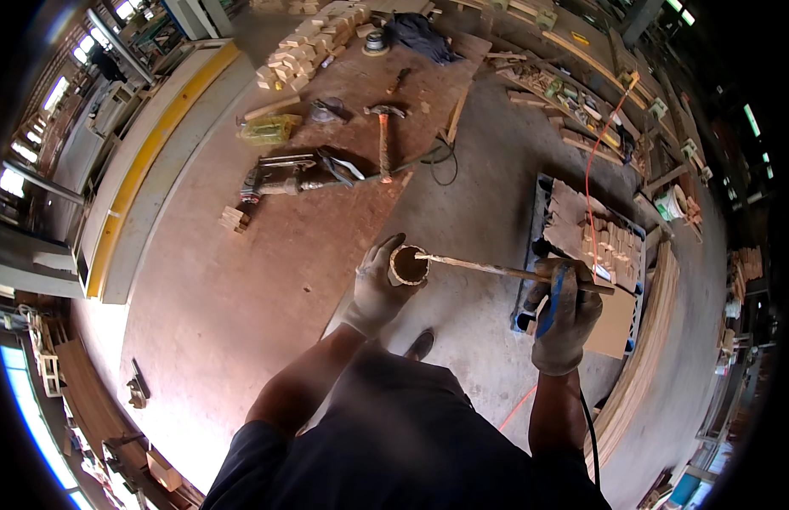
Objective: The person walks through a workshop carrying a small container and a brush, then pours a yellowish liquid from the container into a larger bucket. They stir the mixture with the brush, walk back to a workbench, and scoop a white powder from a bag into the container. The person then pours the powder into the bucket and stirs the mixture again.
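1. Left hand — gloved, fingers curled around a cup, its round mouth facing up toward the head camera.
2. Right hand — also gloved, fingers closed around a stick near one end; the other end reaches the cup's mouth.
3. The cup is in front of the person, by the edge of the desk.
4. On the desk lie a hammer, pliers and a yellow packet; any writing there is too small to read.
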### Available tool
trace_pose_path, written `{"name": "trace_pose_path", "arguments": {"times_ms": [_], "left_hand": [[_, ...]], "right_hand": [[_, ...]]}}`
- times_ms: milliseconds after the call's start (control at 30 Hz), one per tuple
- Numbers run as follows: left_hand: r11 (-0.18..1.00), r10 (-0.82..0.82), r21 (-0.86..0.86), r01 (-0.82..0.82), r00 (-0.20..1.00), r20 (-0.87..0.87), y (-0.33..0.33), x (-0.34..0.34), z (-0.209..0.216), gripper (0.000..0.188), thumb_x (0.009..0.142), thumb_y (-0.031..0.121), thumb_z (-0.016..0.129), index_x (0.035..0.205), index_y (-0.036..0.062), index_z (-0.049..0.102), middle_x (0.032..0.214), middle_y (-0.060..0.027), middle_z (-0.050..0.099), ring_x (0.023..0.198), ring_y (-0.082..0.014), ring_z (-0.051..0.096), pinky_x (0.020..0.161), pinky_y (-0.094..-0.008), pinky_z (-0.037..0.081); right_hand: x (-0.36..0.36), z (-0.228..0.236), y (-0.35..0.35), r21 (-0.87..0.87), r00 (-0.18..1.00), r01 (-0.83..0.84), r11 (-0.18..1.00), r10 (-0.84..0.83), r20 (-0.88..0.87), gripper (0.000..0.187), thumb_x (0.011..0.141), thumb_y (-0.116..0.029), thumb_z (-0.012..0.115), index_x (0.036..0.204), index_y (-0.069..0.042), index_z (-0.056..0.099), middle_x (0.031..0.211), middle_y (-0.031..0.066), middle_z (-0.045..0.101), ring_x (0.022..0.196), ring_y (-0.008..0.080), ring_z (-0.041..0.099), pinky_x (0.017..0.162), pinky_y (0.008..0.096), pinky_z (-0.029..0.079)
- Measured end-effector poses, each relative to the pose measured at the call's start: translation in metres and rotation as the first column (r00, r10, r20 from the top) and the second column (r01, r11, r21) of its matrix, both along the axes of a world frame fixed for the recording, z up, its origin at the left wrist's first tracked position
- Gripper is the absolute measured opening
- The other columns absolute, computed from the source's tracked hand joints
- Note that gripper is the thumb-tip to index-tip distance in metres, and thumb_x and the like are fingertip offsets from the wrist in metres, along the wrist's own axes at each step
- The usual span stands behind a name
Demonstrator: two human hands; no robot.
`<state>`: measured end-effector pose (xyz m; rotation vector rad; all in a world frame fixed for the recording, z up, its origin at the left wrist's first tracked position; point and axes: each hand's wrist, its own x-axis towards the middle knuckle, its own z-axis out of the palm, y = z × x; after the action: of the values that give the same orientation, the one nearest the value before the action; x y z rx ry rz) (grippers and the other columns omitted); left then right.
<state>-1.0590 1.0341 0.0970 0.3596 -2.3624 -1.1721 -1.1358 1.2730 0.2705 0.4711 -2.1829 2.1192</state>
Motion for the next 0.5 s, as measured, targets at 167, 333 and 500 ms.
{"name": "trace_pose_path", "arguments": {"times_ms": [167, 333, 500], "left_hand": [[0.999, -0.051, 0.008, 0.051, 0.998, -0.03, 0.032, -0.007, 0.001, 0.085, 0.068, 0.018, 0.099, 0.143, 0.0032, 0.062, 0.139, -0.0186, 0.068, 0.125, -0.0384, 0.067, 0.106, -0.0456, 0.056], [0.99, -0.122, -0.091, 0.11, 0.983, -0.134, 0.042, -0.011, 0.008, 0.082, 0.07, 0.016, 0.098, 0.143, 0.0023, 0.062, 0.14, -0.019, 0.067, 0.126, -0.0389, 0.066, 0.106, -0.0458, 0.056], [0.968, -0.229, -0.165, 0.191, 0.941, -0.25, 0.028, -0.015, 0.008, 0.078, 0.072, 0.012, 0.095, 0.142, 0.0011, 0.062, 0.141, -0.0194, 0.067, 0.127, -0.04, 0.065, 0.107, -0.0466, 0.055]], "right_hand": [[0.009, -0.001, 0.027, 0.191, 0.989, -0.141, 0.971, 0.149, -0.026, 0.016, 0.106, -0.011, 0.063, 0.102, 0.002, 0.071, 0.083, 0.0089, 0.072, 0.065, 0.0144, 0.063, 0.06, 0.0314, 0.052], [0.022, -0.012, 0.016, 0.476, 0.874, -0.111, 0.872, 0.314, -0.371, 0.008, 0.093, -0.003, 0.076, 0.097, -0.003, 0.07, 0.082, 0.0107, 0.072, 0.066, 0.026, 0.07, 0.062, 0.0374, 0.056], [0.047, -0.023, -0.01, 0.605, 0.812, -0.012, 0.796, 0.361, -0.459, 0.016, 0.09, -0.007, 0.08, 0.101, -0.007, 0.068, 0.082, 0.0078, 0.071, 0.07, 0.028, 0.071, 0.062, 0.0416, 0.056]]}}
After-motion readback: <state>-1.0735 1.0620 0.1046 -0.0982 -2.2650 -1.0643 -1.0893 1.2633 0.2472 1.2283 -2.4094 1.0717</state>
